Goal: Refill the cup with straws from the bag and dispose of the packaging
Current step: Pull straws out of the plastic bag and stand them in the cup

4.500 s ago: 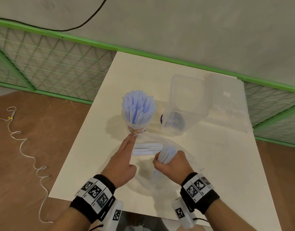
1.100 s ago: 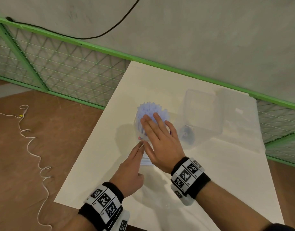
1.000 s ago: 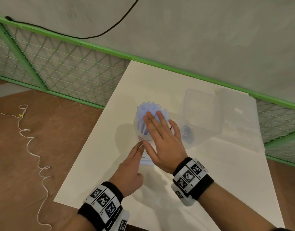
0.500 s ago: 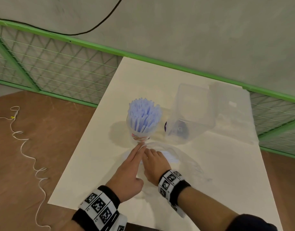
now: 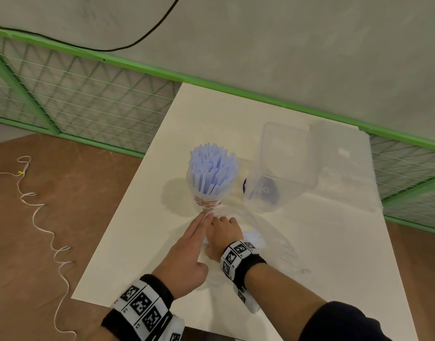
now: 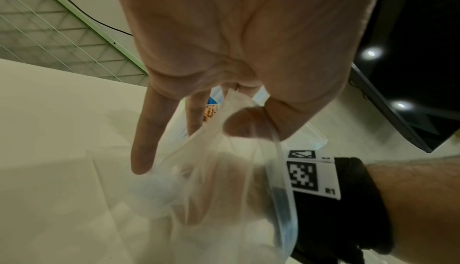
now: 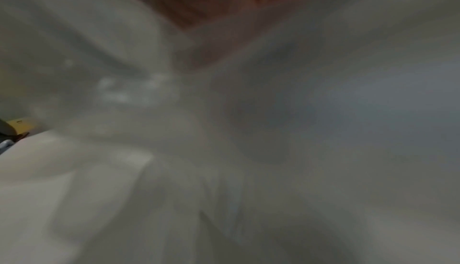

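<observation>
A paper cup (image 5: 206, 201) stands mid-table, packed with pale blue straws (image 5: 212, 166) that stick up. Just in front of it lies a clear plastic bag (image 5: 273, 242). My left hand (image 5: 194, 232) lies beside the cup's base with the index finger straight. In the left wrist view its thumb (image 6: 248, 124) pinches the bag's film (image 6: 224, 199) at the mouth. My right hand (image 5: 222, 230) is inside the bag, fingers curled down on the remaining straws (image 5: 252, 236). The right wrist view shows only blurred film and a patch of skin (image 7: 211, 2).
A clear plastic container (image 5: 285, 163) stands right of the cup with its lid (image 5: 341, 153) open behind it and a dark round thing (image 5: 265, 189) inside. The white table (image 5: 322, 279) ends at a green mesh fence (image 5: 88, 102). A white cord (image 5: 39, 217) lies on the floor.
My right hand left the top of the straws in the cup, came back towards me and went down into the bag. The left hand has kept its place beside the cup.
</observation>
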Demonstrator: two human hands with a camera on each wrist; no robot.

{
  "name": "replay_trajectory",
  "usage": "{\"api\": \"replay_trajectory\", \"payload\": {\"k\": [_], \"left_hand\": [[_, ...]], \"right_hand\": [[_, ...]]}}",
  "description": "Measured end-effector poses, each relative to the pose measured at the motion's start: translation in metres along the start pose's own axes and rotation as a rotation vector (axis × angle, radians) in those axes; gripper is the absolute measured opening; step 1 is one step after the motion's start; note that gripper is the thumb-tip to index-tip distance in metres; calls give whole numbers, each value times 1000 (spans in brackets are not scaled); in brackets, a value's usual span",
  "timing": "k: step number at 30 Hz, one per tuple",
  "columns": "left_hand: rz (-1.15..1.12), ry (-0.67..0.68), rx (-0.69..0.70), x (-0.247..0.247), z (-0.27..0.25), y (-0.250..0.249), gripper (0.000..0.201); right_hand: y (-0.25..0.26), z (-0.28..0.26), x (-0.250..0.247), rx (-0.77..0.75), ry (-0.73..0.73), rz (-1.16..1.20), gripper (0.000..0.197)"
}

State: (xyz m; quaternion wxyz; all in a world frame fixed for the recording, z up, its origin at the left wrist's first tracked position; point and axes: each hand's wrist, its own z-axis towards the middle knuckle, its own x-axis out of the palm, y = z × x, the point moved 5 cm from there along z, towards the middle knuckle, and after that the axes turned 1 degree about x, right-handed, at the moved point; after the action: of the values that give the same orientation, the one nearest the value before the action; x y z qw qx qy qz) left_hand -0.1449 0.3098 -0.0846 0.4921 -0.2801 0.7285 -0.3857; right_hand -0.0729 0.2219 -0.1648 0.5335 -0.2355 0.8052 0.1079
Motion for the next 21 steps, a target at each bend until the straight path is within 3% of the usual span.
{"api": "replay_trajectory", "payload": {"k": [6, 17, 21], "left_hand": [[25, -21, -18, -3, -1, 5, 103], [54, -55, -24, -10, -2, 2, 99], [53, -83, -10, -14, -3, -4, 98]], "right_hand": [[5, -6, -3, -56, -1, -26, 31], [-28, -39, -9, -18, -126, 236, 33], [-41, -46, -2, 41, -20, 367, 30]]}}
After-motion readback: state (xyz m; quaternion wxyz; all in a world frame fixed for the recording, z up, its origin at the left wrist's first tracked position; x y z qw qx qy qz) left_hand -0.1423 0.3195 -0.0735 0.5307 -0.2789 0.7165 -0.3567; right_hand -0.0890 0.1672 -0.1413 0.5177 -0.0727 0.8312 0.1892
